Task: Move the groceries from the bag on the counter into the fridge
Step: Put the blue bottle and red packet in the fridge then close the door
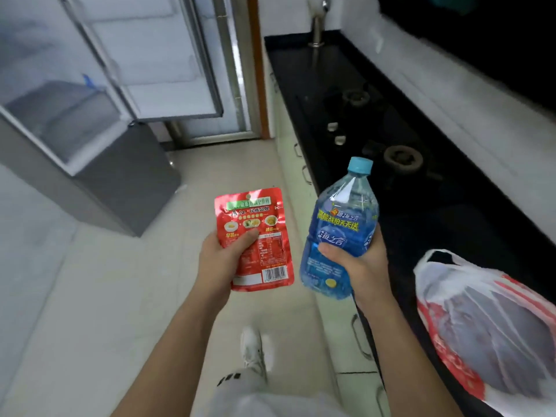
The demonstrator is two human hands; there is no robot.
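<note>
Two groceries travel at once: the left hand (224, 254) pinches a red snack pouch (255, 239), the right hand (359, 260) wraps a blue drink bottle (340, 230), likely sparing a trip from the plastic bag (487, 323) on the counter (331, 94) toward the open fridge (75, 94).

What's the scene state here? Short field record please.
left hand: holds red pouch
right hand: grips blue bottle, cap on, tilted
bag: on black counter, at right
fridge: door open, ahead left
stage: both items in the air over the floor, not yet in fridge
</note>
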